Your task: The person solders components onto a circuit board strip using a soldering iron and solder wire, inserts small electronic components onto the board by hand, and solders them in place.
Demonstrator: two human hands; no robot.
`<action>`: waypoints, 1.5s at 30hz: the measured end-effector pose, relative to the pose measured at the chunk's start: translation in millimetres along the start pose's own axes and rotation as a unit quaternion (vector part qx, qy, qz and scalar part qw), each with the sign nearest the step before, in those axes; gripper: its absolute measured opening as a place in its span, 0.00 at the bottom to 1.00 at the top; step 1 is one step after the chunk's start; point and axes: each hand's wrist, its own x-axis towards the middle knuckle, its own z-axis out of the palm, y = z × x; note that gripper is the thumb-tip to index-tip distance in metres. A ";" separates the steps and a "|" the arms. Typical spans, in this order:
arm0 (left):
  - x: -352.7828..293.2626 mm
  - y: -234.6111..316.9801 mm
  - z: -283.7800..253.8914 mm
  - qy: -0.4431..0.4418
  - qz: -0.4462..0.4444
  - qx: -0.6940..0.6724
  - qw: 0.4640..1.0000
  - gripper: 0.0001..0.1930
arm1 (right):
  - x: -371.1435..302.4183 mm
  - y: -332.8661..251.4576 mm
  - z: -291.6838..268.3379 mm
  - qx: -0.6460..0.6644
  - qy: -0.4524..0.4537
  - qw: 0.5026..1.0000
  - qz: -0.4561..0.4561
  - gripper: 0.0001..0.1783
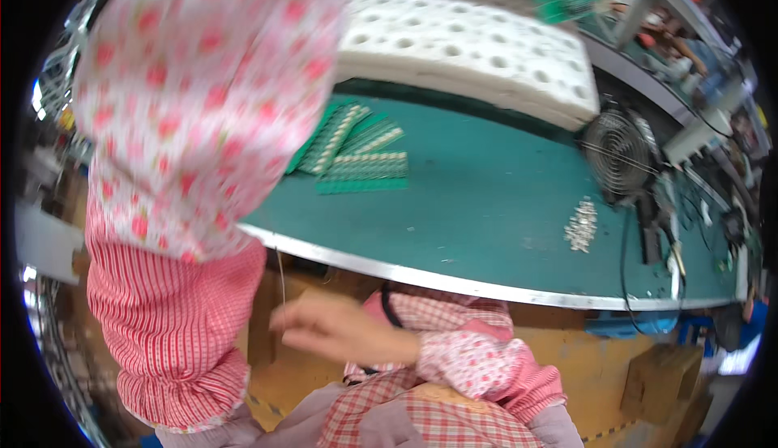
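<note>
Pink-flowered cloth fills much of our view on the left: the left sleeve rises past the near part of the table, and the left hand is out of sight, so we cannot tell what it grips. Low in front, below the table's edge, we see the right hand reaching leftward across the checked apron, its fingers loosely bent and close together. It is blurred, and we cannot tell how far the grip is open or whether it has hold of anything. A thin pale cord hangs from near the table's edge down to the fingers; we cannot make out whether they touch it. On the green tabletop, just beside the left sleeve, we find several green circuit boards fanned out and overlapping, with pale rows of parts along them. Behind them lies a long white foam block dotted with round holes. Toward the right we see a heap of small pale pieces and, farther back, a fan with a round wire guard.
</note>
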 end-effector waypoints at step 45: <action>-63.3 -223.3 248.7 0.136 -0.181 -0.495 0.839 0.12 | -166.9 -94.0 -223.0 -0.418 0.481 0.721 0.271 0.04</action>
